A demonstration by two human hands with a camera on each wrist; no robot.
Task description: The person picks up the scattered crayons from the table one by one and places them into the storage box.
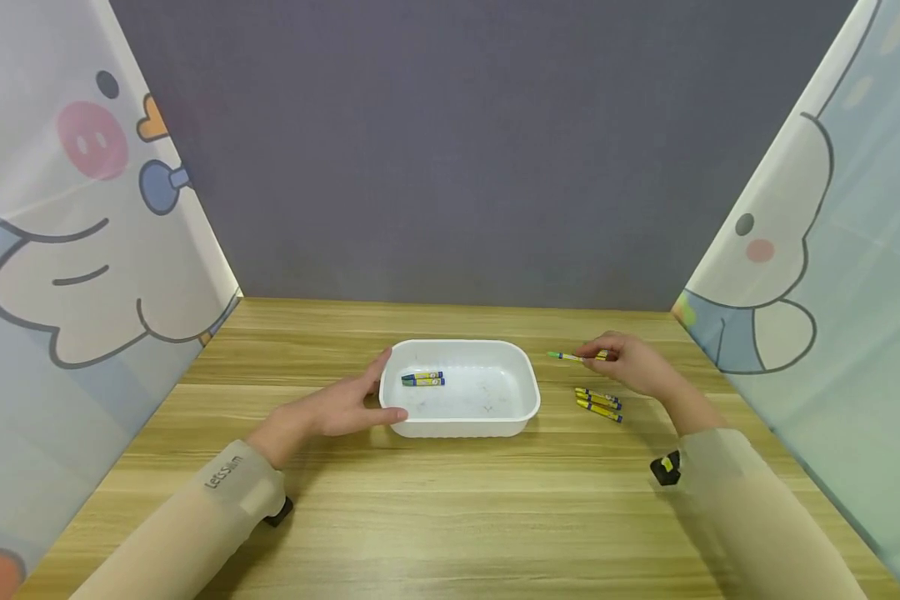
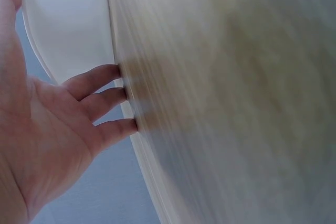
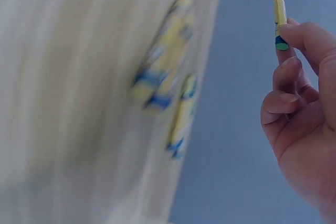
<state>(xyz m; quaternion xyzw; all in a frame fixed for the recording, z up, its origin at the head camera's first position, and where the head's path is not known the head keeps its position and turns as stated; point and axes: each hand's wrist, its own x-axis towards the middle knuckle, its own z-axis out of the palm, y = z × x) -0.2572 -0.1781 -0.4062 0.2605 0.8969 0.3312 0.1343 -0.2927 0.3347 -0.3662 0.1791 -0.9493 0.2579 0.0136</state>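
Observation:
A white plastic tray (image 1: 461,427) stands on the table with two crayons (image 1: 423,379) lying side by side at its left inside. My left hand (image 1: 345,406) rests on the tray's left end, thumb over the front rim and extended fingers along the outer side. In the left wrist view those fingertips (image 2: 121,94) reach down to the tabletop. To the right of the tray, my right hand (image 1: 630,364) pinches a light green crayon (image 3: 281,17) between thumb and fingers, its coloured tip pointing away from the hand. Below that hand lie several crayons (image 1: 598,405) in yellow wrappers with blue bands.
A wood-grain table (image 1: 450,508) extends around the tray. Behind it rises a dark grey panel (image 1: 450,158). Cartoon-printed curtains (image 1: 97,275) hang at both sides. A bit of yellow shows beside the right hand's fingers in the head view.

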